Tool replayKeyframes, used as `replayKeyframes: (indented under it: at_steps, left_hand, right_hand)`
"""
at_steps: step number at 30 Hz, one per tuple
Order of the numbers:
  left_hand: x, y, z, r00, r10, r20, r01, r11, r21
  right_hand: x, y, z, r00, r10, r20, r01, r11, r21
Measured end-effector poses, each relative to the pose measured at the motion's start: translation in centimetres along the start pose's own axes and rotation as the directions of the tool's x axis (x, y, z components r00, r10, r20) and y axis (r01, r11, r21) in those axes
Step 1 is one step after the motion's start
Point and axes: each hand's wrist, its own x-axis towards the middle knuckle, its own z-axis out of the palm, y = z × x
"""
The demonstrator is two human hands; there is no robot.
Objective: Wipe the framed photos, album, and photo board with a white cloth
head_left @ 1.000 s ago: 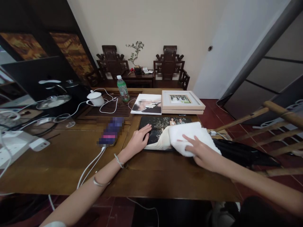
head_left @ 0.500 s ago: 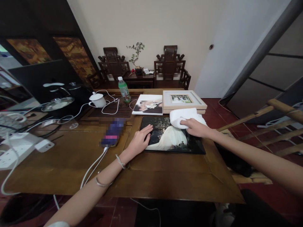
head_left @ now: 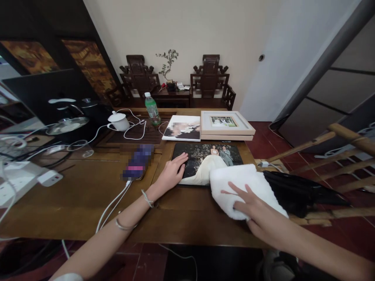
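A dark wedding photo panel (head_left: 202, 164) lies flat on the wooden table (head_left: 187, 218), showing a white gown and two figures. My left hand (head_left: 172, 169) rests on its left edge, fingers stretched out and holding nothing. In my right hand (head_left: 249, 201) is a folded white towel (head_left: 234, 181), gripped from above with some fingers spread over it. The towel covers the panel's lower right corner and reaches past its front edge.
Behind the panel lie a white photo board (head_left: 183, 128) and stacked pale wood frames (head_left: 227, 125). A phone (head_left: 137, 162) with a white cable is on the left, near a lidded cup (head_left: 118, 121), green bottle (head_left: 152, 109) and power strip (head_left: 17, 181). A bamboo chair (head_left: 345, 144) stands at right.
My right hand has drawn the towel from the panel's upper right toward me and over its lower right corner, uncovering the two figures. My left hand stays on the left edge.
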Motion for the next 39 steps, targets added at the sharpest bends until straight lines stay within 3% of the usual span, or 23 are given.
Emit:
replayKeyframes:
  at_steps: [4,13,18,22,27,33,36,39]
  left_hand:
    - [0.0,-0.1,0.0,1.000,0.005,0.004,-0.005,1.000,0.002]
    - [0.0,-0.5,0.2,1.000,0.018,-0.010,-0.019,1.000,-0.019]
    - [-0.1,-0.3,0.1,1.000,0.006,-0.004,-0.006,1.000,-0.016]
    - [-0.1,-0.3,0.1,1.000,0.015,-0.016,-0.015,1.000,-0.017]
    - [-0.1,-0.5,0.2,1.000,0.018,-0.011,-0.018,1.000,-0.015]
    - [0.0,0.1,0.0,1.000,-0.012,0.006,0.012,1.000,-0.004]
    - [0.0,0.2,-0.1,1.000,-0.023,0.016,0.023,1.000,-0.003]
    - [0.0,0.1,0.0,1.000,-0.023,0.012,0.023,1.000,-0.009]
  right_hand:
    - [2.0,0.9,-1.5,0.999,0.049,0.007,-0.049,0.999,-0.016]
    - [11.3,7.0,-5.5,0.993,-0.085,-0.077,0.072,0.983,-0.167]
    - [13.6,8.7,-6.4,0.992,-0.093,-0.082,0.074,0.974,-0.212]
    - [12.6,7.6,-4.8,0.993,-0.020,-0.115,-0.004,0.979,-0.206]
    - [8.1,3.9,-1.5,0.990,0.024,-0.141,-0.041,0.992,-0.119]
    - [2.8,-1.6,0.2,0.999,-0.030,0.019,0.031,0.997,-0.067]
    - [2.6,-2.7,-0.1,0.996,-0.047,0.077,0.052,0.996,-0.065]
    - [4.1,-2.1,-0.8,0.997,-0.013,0.075,0.018,0.998,-0.067]
